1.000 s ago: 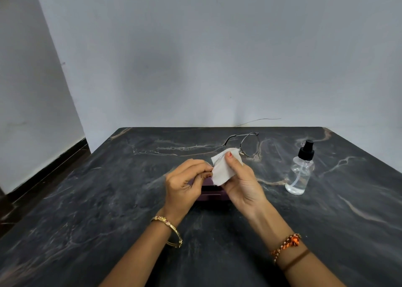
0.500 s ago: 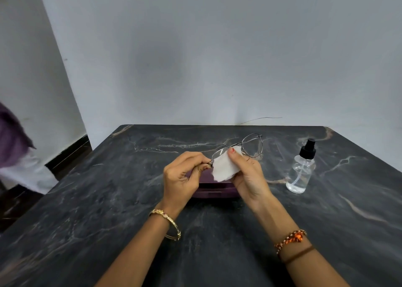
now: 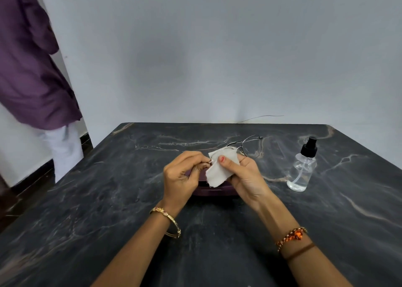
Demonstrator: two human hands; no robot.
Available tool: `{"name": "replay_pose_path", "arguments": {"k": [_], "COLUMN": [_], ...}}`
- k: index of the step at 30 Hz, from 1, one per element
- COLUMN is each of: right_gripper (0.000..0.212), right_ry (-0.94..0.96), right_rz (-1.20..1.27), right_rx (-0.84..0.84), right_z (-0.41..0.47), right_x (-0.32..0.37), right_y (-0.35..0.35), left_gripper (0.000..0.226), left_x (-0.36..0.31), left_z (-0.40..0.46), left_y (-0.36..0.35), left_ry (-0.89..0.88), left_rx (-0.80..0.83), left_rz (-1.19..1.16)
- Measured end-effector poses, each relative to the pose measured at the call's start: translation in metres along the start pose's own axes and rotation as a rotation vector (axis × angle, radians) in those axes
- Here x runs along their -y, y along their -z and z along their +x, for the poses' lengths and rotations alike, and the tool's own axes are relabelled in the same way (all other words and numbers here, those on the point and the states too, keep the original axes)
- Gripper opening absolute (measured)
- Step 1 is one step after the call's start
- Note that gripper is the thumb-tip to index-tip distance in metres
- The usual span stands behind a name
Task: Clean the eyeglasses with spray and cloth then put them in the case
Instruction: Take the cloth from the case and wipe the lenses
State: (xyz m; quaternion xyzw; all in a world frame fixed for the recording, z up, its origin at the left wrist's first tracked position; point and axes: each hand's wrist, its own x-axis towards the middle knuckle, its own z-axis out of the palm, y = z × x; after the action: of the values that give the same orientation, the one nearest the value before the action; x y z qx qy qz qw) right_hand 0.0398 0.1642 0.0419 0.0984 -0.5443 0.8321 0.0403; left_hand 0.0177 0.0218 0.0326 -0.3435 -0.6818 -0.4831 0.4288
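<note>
Thin metal-framed eyeglasses (image 3: 250, 144) are held above the middle of the dark marble table (image 3: 108, 199). My left hand (image 3: 182, 176) pinches the frame's left end. My right hand (image 3: 245, 173) presses a white cloth (image 3: 217, 171) around the near lens, thumb on top; the far lens sticks out beyond the cloth. A purple glasses case (image 3: 215, 191) lies on the table under my hands, mostly hidden by them. A clear spray bottle (image 3: 302, 169) with a black pump top stands to the right, apart from my hands.
A person in a purple shirt and white trousers (image 3: 32, 69) stands at the left, beside the table's far left corner. A grey wall runs behind the table's far edge.
The person in purple has stepped further into view at the left. My right hand has shifted the cloth a little along the lens; the glasses have tilted slightly.
</note>
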Motion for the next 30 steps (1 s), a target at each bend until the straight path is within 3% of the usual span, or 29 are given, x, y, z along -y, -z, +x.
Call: {"name": "replay_pose_path", "arguments": {"k": [5, 9, 16, 25, 30], "right_gripper": [0.019, 0.029, 0.032, 0.020, 0.012], "right_ry": [-0.019, -0.037, -0.064, -0.012, -0.015], "right_rz": [-0.066, -0.034, 0.239, 0.089, -0.014], "right_rx": [0.032, -0.065, -0.184, -0.073, 0.016], "right_z": [0.003, 0.002, -0.002, -0.004, -0.003], "right_x": [0.009, 0.008, -0.001, -0.007, 0.001], "right_y": [0.007, 0.004, -0.009, -0.009, -0.004], "left_gripper": [0.011, 0.010, 0.007, 0.021, 0.009], "left_x": [-0.004, -0.004, -0.005, 0.000, 0.001], "left_z": [0.003, 0.001, -0.006, -0.005, 0.003], "left_y": [-0.001, -0.002, -0.005, -0.003, 0.002], "left_ry": [-0.023, -0.033, -0.106, -0.052, -0.010], "left_rx": [-0.026, -0.031, 0.071, 0.034, -0.061], "left_rz": [0.003, 0.002, 0.030, 0.043, 0.000]}}
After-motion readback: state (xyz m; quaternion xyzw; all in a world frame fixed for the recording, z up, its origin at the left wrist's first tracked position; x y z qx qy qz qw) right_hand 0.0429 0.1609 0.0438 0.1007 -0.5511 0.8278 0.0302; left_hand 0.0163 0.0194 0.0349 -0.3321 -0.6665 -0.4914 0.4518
